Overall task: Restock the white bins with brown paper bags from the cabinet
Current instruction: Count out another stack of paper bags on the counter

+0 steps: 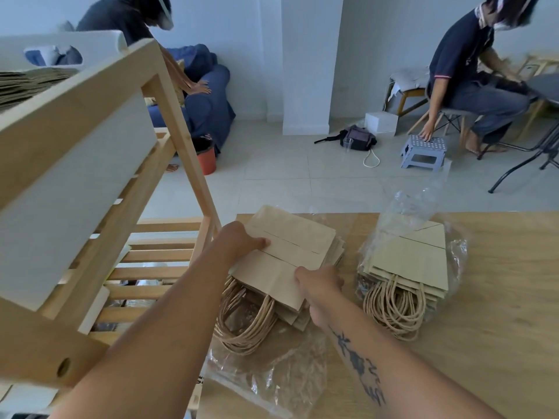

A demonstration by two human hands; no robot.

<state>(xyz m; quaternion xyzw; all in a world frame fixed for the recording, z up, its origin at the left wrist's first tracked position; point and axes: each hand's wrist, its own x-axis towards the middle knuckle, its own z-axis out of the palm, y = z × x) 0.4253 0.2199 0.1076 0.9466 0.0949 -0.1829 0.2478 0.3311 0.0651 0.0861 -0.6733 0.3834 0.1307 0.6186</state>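
Observation:
A stack of flat brown paper bags (287, 252) with twisted rope handles lies on the wooden table (499, 297), on top of crumpled clear plastic. My left hand (239, 240) grips the stack's left edge, thumb on top. My right hand (320, 285) grips its near right edge. A second stack of brown bags (414, 261) sits to the right, still partly inside a clear plastic wrapper. At the left stands a wooden rack with a white bin (60, 207) on a shelf; another white bin (18, 46) at the top left holds brown bags.
The wooden rack's post (184, 140) stands close to my left hand. Loose clear plastic (263, 379) lies on the table's near edge. Two people sit beyond on the tiled floor area, with a grey step stool (423, 152), an orange bucket (207, 161) and a dark bag.

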